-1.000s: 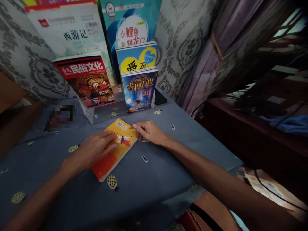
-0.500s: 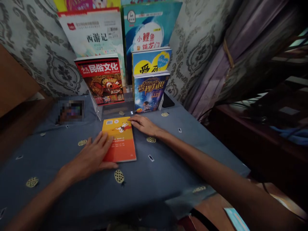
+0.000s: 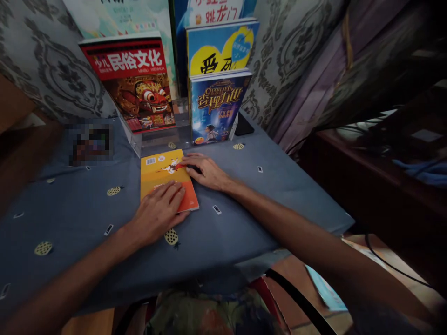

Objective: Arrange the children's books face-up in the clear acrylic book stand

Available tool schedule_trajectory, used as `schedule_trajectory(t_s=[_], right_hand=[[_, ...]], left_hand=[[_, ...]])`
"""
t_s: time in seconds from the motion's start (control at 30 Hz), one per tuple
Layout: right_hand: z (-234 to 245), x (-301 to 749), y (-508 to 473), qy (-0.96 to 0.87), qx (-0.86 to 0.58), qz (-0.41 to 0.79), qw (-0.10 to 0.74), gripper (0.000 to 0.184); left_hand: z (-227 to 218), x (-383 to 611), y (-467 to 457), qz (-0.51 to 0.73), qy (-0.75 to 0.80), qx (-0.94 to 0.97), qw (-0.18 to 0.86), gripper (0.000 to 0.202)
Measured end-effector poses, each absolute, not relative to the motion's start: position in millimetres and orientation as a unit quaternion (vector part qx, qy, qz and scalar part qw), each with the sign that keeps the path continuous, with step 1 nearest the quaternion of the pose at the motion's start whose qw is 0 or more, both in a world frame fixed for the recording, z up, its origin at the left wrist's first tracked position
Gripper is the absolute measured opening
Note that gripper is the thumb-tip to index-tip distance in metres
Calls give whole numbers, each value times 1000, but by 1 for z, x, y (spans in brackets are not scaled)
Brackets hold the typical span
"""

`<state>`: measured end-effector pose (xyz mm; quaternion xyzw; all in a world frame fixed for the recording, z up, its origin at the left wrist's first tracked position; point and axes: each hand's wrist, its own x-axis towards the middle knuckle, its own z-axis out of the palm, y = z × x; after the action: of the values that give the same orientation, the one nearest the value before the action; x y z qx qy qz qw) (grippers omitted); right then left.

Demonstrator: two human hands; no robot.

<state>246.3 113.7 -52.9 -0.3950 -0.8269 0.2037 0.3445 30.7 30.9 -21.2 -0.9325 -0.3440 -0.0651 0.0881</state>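
Observation:
A yellow-and-orange paperback book [image 3: 153, 172] lies flat on the table, a barcode near its far left corner. My left hand [image 3: 159, 209] rests flat across its near part, fingers stretched out and covering some of the print. At the book's right edge is my right hand [image 3: 209, 173], its fingers extended over the far right corner and its thumb held apart by the side. Just beyond stands a clear acrylic book stand [image 3: 146, 146], bearing a red-topped book with a mask on its cover [image 3: 146, 93] and a blue book [image 3: 216, 111].
A blue-and-yellow book [image 3: 223, 46] and taller ones rise behind. A black phone-like object [image 3: 243, 126] lies right of the stand. A blurred-out picture [image 3: 92, 145] is on the left. The blue tablecloth [image 3: 258, 209] ends at the right, beside dark furniture [image 3: 331, 177].
My left hand has slid rightward over the book's near part. My right hand has shifted slightly nearer along its right edge. The view has tilted down.

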Motion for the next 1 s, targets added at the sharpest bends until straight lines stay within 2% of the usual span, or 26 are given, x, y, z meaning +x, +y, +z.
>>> schedule_trajectory(t_s=[0.13, 0.3, 0.53, 0.8, 1.0], right_hand=[[-46, 243, 88, -806, -379, 244, 383, 32], [-43, 246, 57, -776, -358, 324, 405, 31], [-36, 250, 51, -756, -352, 378, 401, 29], [-32, 251, 52, -777, -351, 358, 381, 27], [-32, 252, 52, -786, -342, 343, 384, 27]], left_hand=[[-25, 27, 28, -112, -326, -934, 90, 39], [-24, 26, 30, -122, -312, -939, 80, 39], [-18, 27, 30, -115, -304, -942, 83, 41], [-15, 30, 31, -121, -301, -943, 78, 40], [-15, 30, 31, -140, -283, -942, 114, 41]])
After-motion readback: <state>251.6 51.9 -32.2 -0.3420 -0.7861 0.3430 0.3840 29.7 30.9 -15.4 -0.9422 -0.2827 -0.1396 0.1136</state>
